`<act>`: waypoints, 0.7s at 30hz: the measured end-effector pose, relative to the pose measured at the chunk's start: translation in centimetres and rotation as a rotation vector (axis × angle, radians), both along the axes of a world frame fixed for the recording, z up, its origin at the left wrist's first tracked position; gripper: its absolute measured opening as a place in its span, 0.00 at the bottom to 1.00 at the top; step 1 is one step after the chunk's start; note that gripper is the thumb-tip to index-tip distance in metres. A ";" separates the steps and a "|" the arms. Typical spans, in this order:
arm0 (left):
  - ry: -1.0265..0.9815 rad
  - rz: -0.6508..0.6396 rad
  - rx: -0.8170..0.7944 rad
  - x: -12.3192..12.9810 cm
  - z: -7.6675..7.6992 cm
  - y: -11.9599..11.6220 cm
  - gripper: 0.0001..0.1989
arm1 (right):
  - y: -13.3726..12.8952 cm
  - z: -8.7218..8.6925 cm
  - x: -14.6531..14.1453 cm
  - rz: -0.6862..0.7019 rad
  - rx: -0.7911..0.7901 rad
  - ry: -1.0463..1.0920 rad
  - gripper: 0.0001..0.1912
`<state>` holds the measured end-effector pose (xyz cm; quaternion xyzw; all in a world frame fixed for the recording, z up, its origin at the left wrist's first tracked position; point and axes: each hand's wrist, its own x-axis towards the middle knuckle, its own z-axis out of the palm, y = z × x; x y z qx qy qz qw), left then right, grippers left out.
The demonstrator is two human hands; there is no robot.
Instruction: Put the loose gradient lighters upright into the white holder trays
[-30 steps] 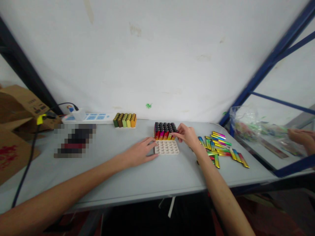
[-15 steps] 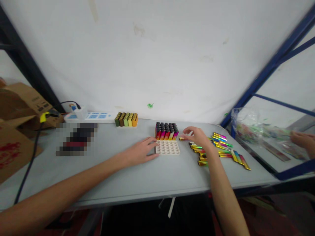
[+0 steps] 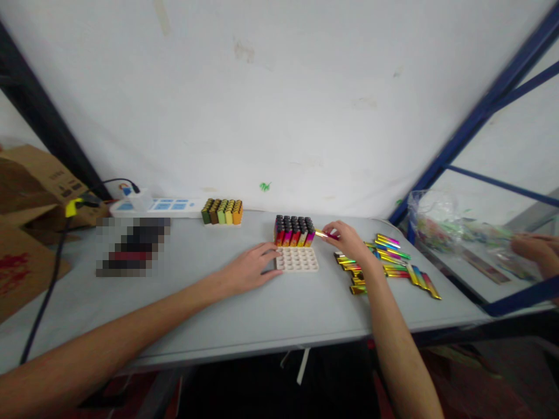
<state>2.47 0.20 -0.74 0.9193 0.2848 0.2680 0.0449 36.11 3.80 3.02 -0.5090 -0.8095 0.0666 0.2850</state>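
A white tray [image 3: 297, 259] with rows of round-cornered holes lies flat in front of a block of black-topped lighters [image 3: 294, 231], which stand upright in several colours. My left hand [image 3: 253, 269] holds the tray's left end, thumb at the near corner and fingers at the far one. Pinched in my right hand [image 3: 347, 240] is a shiny gold and pink lighter case [image 3: 324, 234], its gold end pointing left towards the lighters. More shiny cases [image 3: 393, 256] in gold, blue, green and red lie in a loose pile to the right, partly behind my right forearm.
A block of green, yellow and orange cases [image 3: 222, 212] stands at the back, beside a white power strip [image 3: 170, 206]. Cardboard boxes [image 3: 39, 186] and a black cable [image 3: 48, 302] are at left. Beyond the blue frame [image 3: 463, 131], another person's hand [image 3: 530, 250] is near plastic bags [image 3: 437, 224].
My right hand has taken up the shiny case from the table and raised it beside the upright lighters. My left hand stays at the tray.
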 end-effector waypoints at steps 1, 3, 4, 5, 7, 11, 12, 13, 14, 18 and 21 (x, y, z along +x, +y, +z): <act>0.003 0.010 -0.001 0.1 -0.1 0.1 0.17 | -0.1 0.2 -0.2 0.007 0.019 0.053 0.12; 0.011 0.025 -0.003 0.1 -0.2 0.2 0.18 | -0.5 0.6 -0.7 0.026 0.016 0.170 0.15; 0.013 0.029 -0.003 0.2 -0.3 0.3 0.18 | -0.7 0.8 -0.9 0.035 0.002 0.231 0.17; 0.015 0.033 -0.002 0.1 -0.3 0.3 0.18 | -0.8 0.9 -1.2 0.049 -0.020 0.290 0.19; 0.022 0.032 -0.001 0.1 -0.2 0.3 0.18 | -1.1 1.1 -1.9 0.081 -0.070 0.390 0.21; 0.011 0.008 0.002 -0.1 0.0 0.3 0.18 | -1.4 1.0 -3.2 0.162 -0.165 0.504 0.21; 0.004 0.002 0.002 -0.2 0.0 0.3 0.18 | -1.5 0.9 -3.6 0.182 -0.183 0.509 0.21; -0.003 -0.003 0.001 -0.2 0.1 0.3 0.18 | -1.6 0.9 -4.0 0.203 -0.195 0.506 0.20; -0.009 -0.008 -0.002 -0.3 0.1 0.3 0.18 | -1.7 0.9 -4.5 0.223 -0.200 0.499 0.18; -0.031 -0.034 -0.020 -0.4 0.0 0.3 0.16 | -2.1 0.9 -6.6 0.297 -0.184 0.440 0.16; -0.034 -0.036 -0.008 -0.5 -0.3 0.5 0.14 | -2.1 0.8 -8.1 0.289 -0.142 0.397 0.16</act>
